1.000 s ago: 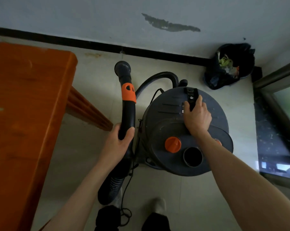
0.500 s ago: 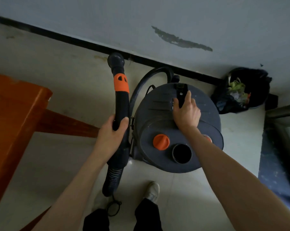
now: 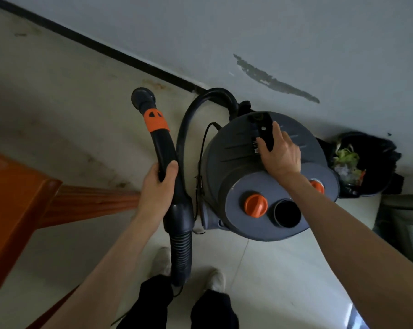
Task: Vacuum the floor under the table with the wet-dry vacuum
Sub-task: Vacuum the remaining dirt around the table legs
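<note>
Centrally, left hand (image 3: 156,193) is gripping the wand (image 3: 164,148), nozzle raised; right hand (image 3: 280,154), fingers curled, is holding the vacuum (image 3: 260,186) handle (image 3: 263,129) for repositioning.

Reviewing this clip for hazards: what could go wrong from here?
1. The power cord trails beside the vacuum toward the feet; it could snag or trip.
2. The full trash bin sits right beside the vacuum; moving it may tip the bin.
3. Left hand swings the hose near the table; it may knock the edge.

Grey vacuum (image 3: 267,176) with orange caps (image 3: 255,205), orange-banded black hose (image 3: 164,148), reddish-brown table (image 3: 13,198)
</note>
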